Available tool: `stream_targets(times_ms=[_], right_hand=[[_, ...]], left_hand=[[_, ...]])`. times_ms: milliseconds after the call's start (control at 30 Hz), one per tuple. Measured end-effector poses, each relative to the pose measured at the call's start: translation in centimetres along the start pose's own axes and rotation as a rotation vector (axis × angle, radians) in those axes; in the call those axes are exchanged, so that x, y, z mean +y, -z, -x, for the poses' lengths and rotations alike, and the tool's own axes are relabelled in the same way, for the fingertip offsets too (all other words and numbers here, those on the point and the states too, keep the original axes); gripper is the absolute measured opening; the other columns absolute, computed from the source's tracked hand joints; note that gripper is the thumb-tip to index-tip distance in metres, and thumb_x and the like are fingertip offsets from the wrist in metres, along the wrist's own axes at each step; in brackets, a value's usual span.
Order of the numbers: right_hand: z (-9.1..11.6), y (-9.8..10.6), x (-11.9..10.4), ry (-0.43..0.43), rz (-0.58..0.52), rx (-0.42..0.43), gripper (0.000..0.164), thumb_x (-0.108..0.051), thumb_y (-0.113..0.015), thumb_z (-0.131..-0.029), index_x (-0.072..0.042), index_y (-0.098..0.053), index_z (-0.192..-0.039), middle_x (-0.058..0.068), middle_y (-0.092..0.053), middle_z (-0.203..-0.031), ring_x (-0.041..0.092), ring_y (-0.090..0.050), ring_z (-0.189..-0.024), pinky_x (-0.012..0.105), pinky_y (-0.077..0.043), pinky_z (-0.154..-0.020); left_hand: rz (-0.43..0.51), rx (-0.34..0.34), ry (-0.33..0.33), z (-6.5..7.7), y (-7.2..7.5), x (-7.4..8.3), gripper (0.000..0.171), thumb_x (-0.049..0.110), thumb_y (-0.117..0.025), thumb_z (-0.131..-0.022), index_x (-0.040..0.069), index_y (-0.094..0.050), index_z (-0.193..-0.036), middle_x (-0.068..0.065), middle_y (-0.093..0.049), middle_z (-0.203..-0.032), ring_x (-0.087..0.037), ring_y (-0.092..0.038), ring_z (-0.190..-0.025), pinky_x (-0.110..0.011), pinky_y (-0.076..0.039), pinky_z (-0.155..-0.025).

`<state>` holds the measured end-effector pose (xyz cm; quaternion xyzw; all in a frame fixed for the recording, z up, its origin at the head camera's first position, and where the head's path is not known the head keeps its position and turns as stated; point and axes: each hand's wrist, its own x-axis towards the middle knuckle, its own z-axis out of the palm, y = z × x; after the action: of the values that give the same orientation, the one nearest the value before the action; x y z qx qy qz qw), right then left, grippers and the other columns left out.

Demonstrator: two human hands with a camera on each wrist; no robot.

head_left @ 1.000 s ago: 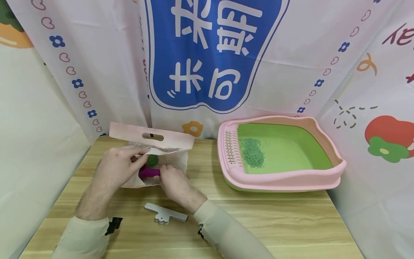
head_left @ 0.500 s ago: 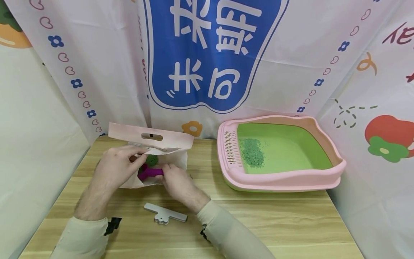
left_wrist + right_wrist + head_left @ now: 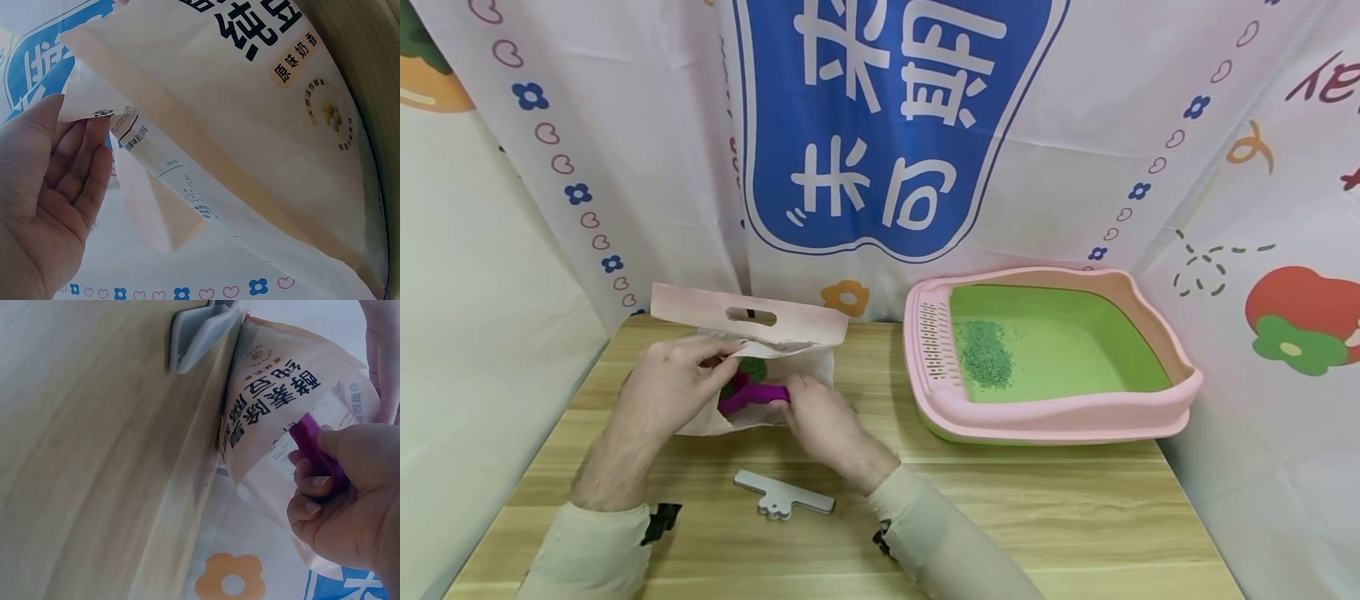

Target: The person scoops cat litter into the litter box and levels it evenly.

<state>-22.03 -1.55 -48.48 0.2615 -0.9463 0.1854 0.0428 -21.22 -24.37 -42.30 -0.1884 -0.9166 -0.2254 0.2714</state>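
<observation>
A pale litter bag (image 3: 815, 367) with dark printing stands at the left of the table, its mouth spread and green granules (image 3: 753, 367) showing inside. My left hand (image 3: 673, 379) pinches the edge of the bag's mouth between thumb and fingers; the left wrist view shows that bent edge of the bag (image 3: 94, 94). The fingers of my right hand (image 3: 826, 425) curl round the handle of a purple scoop (image 3: 754, 394), also seen gripped in the right wrist view, where the handle end (image 3: 305, 431) sticks out past the thumb. The scoop's head is partly hidden within the bag.
A grey bag clip (image 3: 784, 494) lies on the wooden table (image 3: 1037, 508) in front of the bag. To the right stands a litter box (image 3: 1045, 419) with a pink rim and green base, a patch of green granules at its left side. Printed cloth hangs behind.
My right hand has moved slightly to the right with the scoop, and more of the purple handle shows. The left hand stays at the bag's edge.
</observation>
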Motion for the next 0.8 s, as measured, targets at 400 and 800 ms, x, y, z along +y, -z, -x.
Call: stream_targets(times_ms=[400,800], right_hand=[[0.8,1.7,1.1,-0.027,-0.045,0.009,0.027,-0.037,-0.067,-0.121,-0.011,-0.071,-0.119,0.002,-0.073,-0.108,0.011,-0.067,-0.079,0.026,-0.061,-0.067],[1.6,3.2,1.8,-0.045,-0.085,-0.004,0.028,-0.04,-0.063,-0.122,-0.013,-0.071,-0.12,0.0,-0.072,-0.107,0.008,-0.062,-0.082,0.023,-0.06,-0.07]], left_hand=[[-0.006,0.012,-0.006,0.0,0.1,-0.1,0.021,0.007,-0.094,-0.097,0.011,-0.093,-0.118,-0.017,-0.091,-0.12,-0.04,-0.089,-0.091,-0.06,-0.073,-0.077],[-0.009,-0.003,-0.001,0.1,0.3,-0.2,0.022,0.005,-0.092,-0.099,0.01,-0.093,-0.12,-0.017,-0.09,-0.124,-0.041,-0.09,-0.094,-0.059,-0.073,-0.076]])
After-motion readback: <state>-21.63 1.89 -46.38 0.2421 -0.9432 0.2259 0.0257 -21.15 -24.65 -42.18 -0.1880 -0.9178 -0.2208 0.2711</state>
